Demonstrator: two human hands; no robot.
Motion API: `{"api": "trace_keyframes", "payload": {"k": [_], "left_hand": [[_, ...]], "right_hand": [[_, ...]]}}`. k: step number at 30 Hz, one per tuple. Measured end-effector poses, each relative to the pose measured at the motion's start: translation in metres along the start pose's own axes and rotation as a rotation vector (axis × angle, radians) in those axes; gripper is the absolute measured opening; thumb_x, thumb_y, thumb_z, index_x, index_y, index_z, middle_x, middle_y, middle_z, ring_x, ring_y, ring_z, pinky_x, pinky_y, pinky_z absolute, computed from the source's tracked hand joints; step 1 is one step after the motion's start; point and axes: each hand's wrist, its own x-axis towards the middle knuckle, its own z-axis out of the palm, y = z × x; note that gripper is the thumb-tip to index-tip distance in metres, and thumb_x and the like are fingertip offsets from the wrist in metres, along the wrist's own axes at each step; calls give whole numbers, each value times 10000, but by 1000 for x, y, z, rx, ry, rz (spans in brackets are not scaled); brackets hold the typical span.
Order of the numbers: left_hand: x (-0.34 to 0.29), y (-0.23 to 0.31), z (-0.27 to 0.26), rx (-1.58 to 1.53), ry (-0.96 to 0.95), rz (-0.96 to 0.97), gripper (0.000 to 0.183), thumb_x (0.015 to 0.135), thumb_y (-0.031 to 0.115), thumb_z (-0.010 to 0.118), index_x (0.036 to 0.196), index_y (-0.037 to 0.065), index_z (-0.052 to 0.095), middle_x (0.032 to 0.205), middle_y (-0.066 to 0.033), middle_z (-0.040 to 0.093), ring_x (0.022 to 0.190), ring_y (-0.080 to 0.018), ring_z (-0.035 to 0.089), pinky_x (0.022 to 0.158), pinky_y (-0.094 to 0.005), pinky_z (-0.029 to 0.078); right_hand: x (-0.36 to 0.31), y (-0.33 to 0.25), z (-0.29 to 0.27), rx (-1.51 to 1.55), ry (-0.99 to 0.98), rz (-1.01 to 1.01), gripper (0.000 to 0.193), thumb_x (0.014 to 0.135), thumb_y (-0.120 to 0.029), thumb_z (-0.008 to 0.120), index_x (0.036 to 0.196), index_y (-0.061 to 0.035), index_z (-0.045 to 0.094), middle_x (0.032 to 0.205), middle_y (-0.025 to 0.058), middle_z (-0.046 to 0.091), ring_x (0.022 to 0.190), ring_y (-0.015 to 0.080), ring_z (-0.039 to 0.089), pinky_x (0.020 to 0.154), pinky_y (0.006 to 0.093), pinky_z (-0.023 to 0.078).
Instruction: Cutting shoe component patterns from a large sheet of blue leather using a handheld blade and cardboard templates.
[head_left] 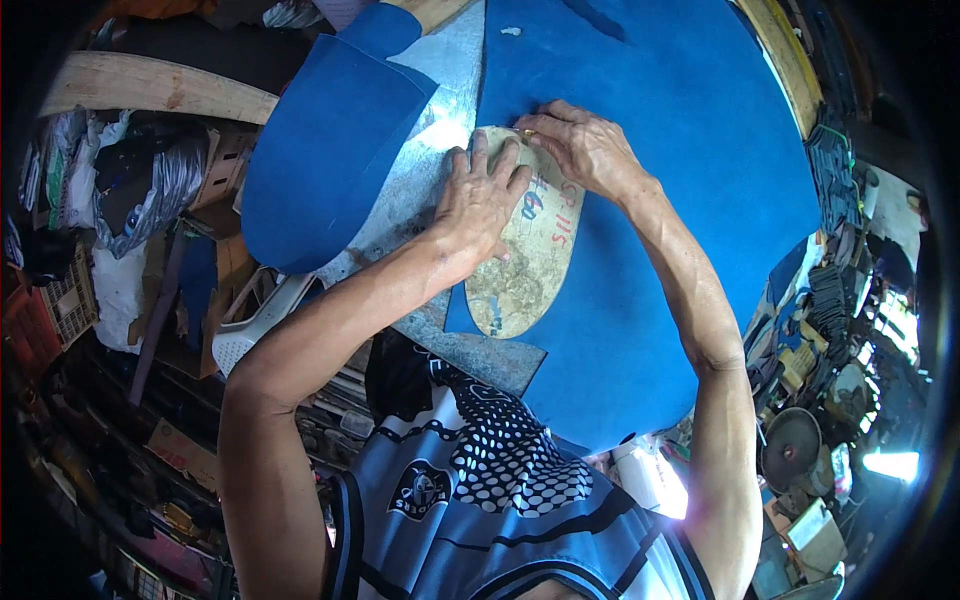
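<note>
A worn, pale sole-shaped template [528, 285] with handwritten marks lies on a large blue sheet [690, 190], close to the sheet's left edge. Spread fingers of my left hand [478, 198] press down on the template's upper left part. At its top end my right hand [585, 148] is closed in a pinch, fingertips down at the template's edge. A small gold-coloured bit shows at those fingertips; the rest of what they hold is hidden. Left of my hands, a separate blue piece [335, 150] with a rounded end overlaps the grey metal work surface [405, 210].
A wooden plank [160, 85] juts in at the upper left, above plastic bags [150, 190]. A white plastic chair or stool [255, 315] stands below the surface's left side. Stacked dark pieces [832, 180] and clutter line the right. The blue sheet overhangs toward my body.
</note>
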Motion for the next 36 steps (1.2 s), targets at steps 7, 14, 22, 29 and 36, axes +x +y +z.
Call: {"api": "trace_keyframes", "payload": {"k": [7,14,22,29,36], "left_hand": [[-1,2,-1,8,30,-2,1135,603,590,853,1503,112,354,1559,-194,281,1406,-494,270,1059,-580,352],[-2,3,-1,-29,31,-17,1128,592,552,875,1495,111,362,1559,-198,278,1410,-495,262,1084,-605,335],[-1,3,2,-28,61,-6,1127,584,558,872,1487,108,371,1561,-196,280,1405,-500,269,1067,-616,340],[-1,2,1,-80,84,5,1124,541,510,912,1459,105,406,1542,-205,291,1396,-506,274,1048,-635,351],[1,5,2,-48,83,6,1134,554,547,893,1469,104,393,1544,-209,287,1392,-512,278,1042,-622,358]], "right_hand": [[-25,7,-3,25,29,101,253,952,-237,601,1184,-188,688,1036,61,678,906,292,677,762,424,578],[-46,20,-10,8,15,161,245,961,-231,590,1183,-187,686,1067,66,679,928,303,677,773,427,575],[-65,43,-20,-81,-43,193,257,976,-266,575,1200,-190,675,1110,66,670,971,303,671,825,421,573],[-83,44,-19,-6,-18,306,270,984,-292,565,1202,-178,676,1133,74,668,1000,304,666,855,424,565],[-98,47,-10,27,77,324,254,977,-275,568,1170,-168,694,1173,56,683,1034,284,667,858,415,561]]}}
